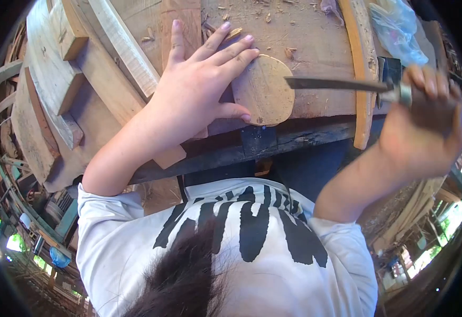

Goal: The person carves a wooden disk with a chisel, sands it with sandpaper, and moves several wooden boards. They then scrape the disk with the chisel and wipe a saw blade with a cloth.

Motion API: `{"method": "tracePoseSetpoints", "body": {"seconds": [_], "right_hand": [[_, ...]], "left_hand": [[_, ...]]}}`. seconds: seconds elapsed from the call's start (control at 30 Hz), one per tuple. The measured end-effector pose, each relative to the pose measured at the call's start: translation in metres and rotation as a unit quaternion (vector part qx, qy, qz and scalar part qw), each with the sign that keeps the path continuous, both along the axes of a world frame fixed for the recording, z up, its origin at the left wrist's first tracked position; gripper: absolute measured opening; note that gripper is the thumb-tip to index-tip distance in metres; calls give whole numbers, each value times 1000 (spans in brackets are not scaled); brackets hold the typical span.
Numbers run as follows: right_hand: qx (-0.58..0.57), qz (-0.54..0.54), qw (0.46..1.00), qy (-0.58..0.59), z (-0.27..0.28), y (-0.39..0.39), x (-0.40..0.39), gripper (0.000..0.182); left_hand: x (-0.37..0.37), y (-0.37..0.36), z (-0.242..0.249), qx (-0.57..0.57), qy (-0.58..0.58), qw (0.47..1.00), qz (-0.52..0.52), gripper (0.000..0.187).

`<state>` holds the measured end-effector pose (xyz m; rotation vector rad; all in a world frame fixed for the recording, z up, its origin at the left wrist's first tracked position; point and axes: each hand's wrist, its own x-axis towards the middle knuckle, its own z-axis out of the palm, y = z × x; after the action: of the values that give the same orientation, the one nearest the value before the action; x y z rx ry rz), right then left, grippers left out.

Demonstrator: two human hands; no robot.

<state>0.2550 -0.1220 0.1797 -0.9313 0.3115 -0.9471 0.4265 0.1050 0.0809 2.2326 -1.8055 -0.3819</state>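
Note:
An oval, flat piece of pale wood [265,91] lies near the front edge of the workbench [315,58]. My left hand [204,79] rests on its left side with fingers spread, the thumb at its lower edge and the fingertips near its top. On the right, my right hand [426,116] is wrapped round the dark handle of a long-bladed knife [342,84]. The blade points left, and its tip appears at the right edge of the oval piece; whether it touches cannot be told. Motion blurs the handle and fingers.
Several boards [109,79] lie at the left of the bench. A curved wooden strip [365,68] crosses its right side, beside a clear plastic bag [398,31]. Wood chips [290,52] are scattered behind the oval piece. Stacked wood surrounds the bench.

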Motion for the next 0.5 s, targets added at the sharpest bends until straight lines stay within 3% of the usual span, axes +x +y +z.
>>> {"method": "tracePoseSetpoints", "body": {"seconds": [0.2,0.27,0.3,0.33,0.4,0.47,0.5], "right_hand": [[39,-172,984,-26,-2,3,-113,5],[59,-198,978,-37,-6,-1,-142,6],[59,-189,980,-33,-7,-1,-150,5],[60,-180,981,-28,-7,-2,-158,5],[76,-186,978,-52,-9,-3,-169,5],[70,-169,981,-66,-11,1,-173,5],[79,-179,978,-68,-12,2,-175,5]], "left_hand": [[1,-4,21,-63,95,992,45,59],[-9,3,37,-85,331,927,152,43],[-16,4,40,-178,321,917,154,34],[-22,6,43,-169,315,923,145,34],[-33,7,47,-350,240,882,207,31],[-41,6,47,-356,188,894,198,30],[-42,7,45,-277,204,915,213,29]]}}
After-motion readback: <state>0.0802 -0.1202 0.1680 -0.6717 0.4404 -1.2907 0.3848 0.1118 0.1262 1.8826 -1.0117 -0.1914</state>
